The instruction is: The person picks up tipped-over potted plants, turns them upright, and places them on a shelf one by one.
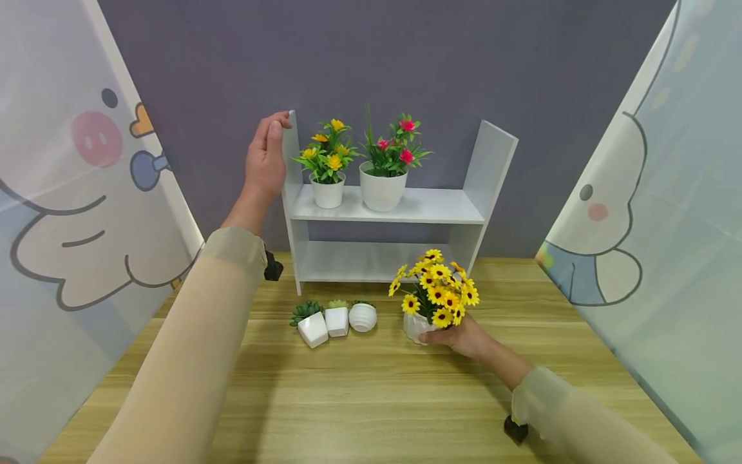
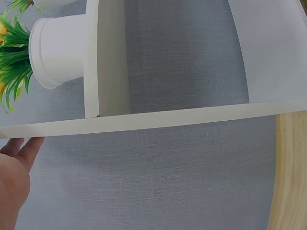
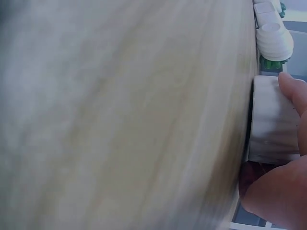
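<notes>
In the head view my right hand [image 1: 460,334] grips a white flowerpot [image 1: 415,327] of yellow daisy-like flowers [image 1: 438,287], low at the tabletop in front of the shelf's right side. The right wrist view has the thumb and fingers around that pot [image 3: 273,124]. My left hand [image 1: 267,154] is raised at the upper left of the white shelf [image 1: 388,219]. Its fingertips [image 2: 31,147] touch the outer face of the left side panel [image 2: 182,116]. The upper board carries a white pot of yellow-orange flowers [image 1: 328,193] and a larger pot of pink-red flowers [image 1: 383,188].
Three small succulents lie tipped in a row before the shelf: a tilted square pot [image 1: 313,330], another square pot [image 1: 337,321] and a round ribbed pot [image 1: 362,318]. A grey backdrop [image 1: 580,77] rises behind the wooden table [image 1: 359,399]. Cartoon-printed panels [image 1: 64,161] flank it.
</notes>
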Action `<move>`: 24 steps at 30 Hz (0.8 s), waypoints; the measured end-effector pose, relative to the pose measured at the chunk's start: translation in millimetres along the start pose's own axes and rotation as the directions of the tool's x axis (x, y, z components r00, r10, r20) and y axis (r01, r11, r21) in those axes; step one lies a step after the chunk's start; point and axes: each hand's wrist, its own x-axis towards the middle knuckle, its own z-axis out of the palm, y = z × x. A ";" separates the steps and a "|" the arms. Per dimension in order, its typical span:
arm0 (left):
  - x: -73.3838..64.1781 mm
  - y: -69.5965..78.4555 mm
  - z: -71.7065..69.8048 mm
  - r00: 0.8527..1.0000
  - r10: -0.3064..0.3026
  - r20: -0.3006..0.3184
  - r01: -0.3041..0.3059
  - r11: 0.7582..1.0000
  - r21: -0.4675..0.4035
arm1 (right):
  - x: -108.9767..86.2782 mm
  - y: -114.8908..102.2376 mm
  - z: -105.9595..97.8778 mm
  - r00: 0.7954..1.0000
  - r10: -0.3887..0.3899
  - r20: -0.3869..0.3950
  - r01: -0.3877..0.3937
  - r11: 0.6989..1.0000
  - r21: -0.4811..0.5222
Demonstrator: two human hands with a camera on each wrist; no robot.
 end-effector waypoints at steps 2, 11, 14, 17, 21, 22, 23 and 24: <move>-0.5 -0.1 -0.1 1.000 0.000 0.001 0.000 1.000 -0.001 | -2.1 -3.1 -1.8 0.999 0.032 -0.006 -0.032 0.999 -0.004; 0.7 0.6 1.7 1.000 0.006 0.003 -0.006 1.000 -0.011 | -8.4 -21.9 -16.1 0.998 -0.005 -0.059 0.007 0.999 0.035; 0.9 -0.2 2.4 1.000 0.010 -0.001 -0.010 1.000 -0.013 | -9.4 -31.5 -21.8 0.995 -0.006 -0.099 0.010 0.999 0.037; 0.8 -1.0 2.4 1.000 0.014 -0.002 -0.014 1.000 -0.009 | -9.6 -41.9 -28.1 0.989 0.010 -0.145 -0.008 1.000 0.019; 0.3 -1.3 2.0 1.000 0.011 -0.003 -0.011 1.000 -0.003 | -9.6 -58.9 -36.2 0.972 0.087 -0.216 -0.091 0.996 -0.010; 0.3 -1.2 1.8 1.000 0.008 -0.003 -0.008 1.000 -0.002 | -9.5 -63.0 -38.1 0.967 0.106 -0.232 -0.112 0.994 -0.013; 0.2 -0.9 1.5 1.000 0.007 -0.004 -0.007 1.000 0.000 | -9.4 -67.2 -39.8 0.962 0.115 -0.247 -0.124 0.992 -0.023; 0.1 -0.6 1.3 1.000 0.005 -0.004 -0.005 1.000 0.000 | -9.0 -71.2 -41.4 0.958 0.121 -0.262 -0.131 0.991 -0.022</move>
